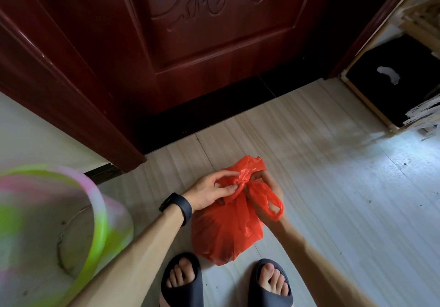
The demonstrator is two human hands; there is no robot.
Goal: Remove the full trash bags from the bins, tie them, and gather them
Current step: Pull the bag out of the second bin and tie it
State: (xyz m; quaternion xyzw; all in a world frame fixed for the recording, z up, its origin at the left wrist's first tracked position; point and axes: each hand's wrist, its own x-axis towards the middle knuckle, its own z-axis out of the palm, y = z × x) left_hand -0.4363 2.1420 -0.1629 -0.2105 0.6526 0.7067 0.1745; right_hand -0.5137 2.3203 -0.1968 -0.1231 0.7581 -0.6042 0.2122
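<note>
Hands meet at the red bag [223, 230] neck: left hand [209, 192] pinches the knot [238, 184], right hand [266, 187] pinches the loop handle [273, 202]; bag stands upright directly below, on the floor [333, 187].

Dim scene: cool daylight is thrown from the right across the pale plank floor [381, 175]; the dark red carved wooden door [214, 44] is left in shadow. The green-and-pink plastic bin [100, 225] is blurred, edges bowed.
</note>
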